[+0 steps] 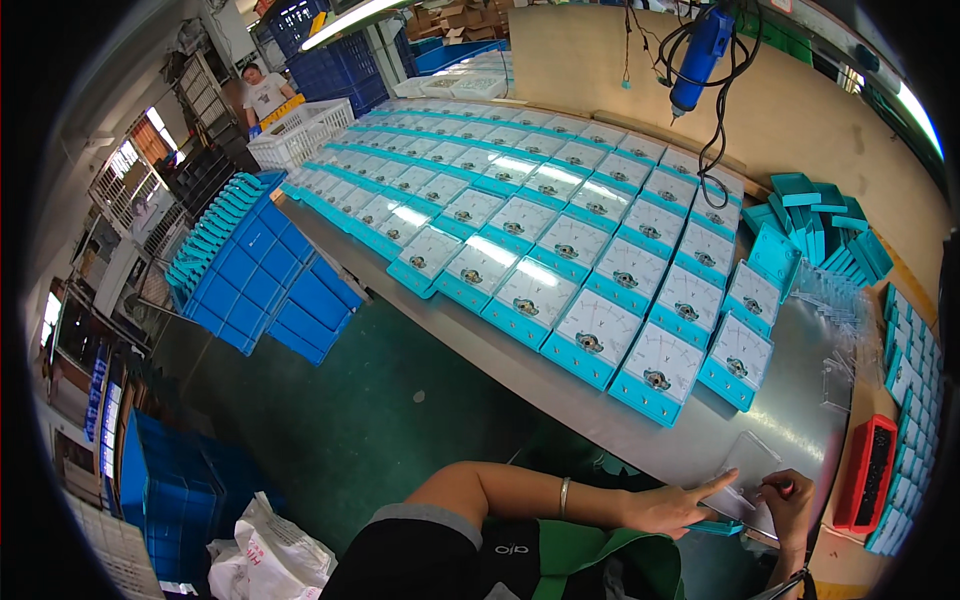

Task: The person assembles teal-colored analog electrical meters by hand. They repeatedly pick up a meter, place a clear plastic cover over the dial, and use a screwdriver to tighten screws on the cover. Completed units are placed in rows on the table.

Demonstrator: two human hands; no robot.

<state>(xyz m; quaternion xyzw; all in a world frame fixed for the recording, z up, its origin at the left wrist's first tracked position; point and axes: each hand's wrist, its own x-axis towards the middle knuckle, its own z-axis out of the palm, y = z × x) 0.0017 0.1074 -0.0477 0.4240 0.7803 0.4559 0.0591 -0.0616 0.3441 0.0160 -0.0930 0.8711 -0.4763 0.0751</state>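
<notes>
At the table's near right edge, my left hand [672,508] reaches in with its index finger stretched toward a clear plastic cover [752,458]. Part of a teal case [716,527] shows just below that hand; whether the fingers touch it is hard to tell. My right hand [791,508] is closed in a pinch around a small red tool [785,489], mostly hidden by the fingers, close to the cover's lower edge. Beyond both hands, rows of teal panel meters [657,360] with white dial faces cover the table.
A red bin of small dark parts [866,474] stands right of my hands, beside more meters [911,400]. Clear covers [832,300] and teal cases [815,225] are piled behind. A blue electric screwdriver [702,60] hangs overhead. Blue crates [262,270] stand left; a person [266,93] is far off.
</notes>
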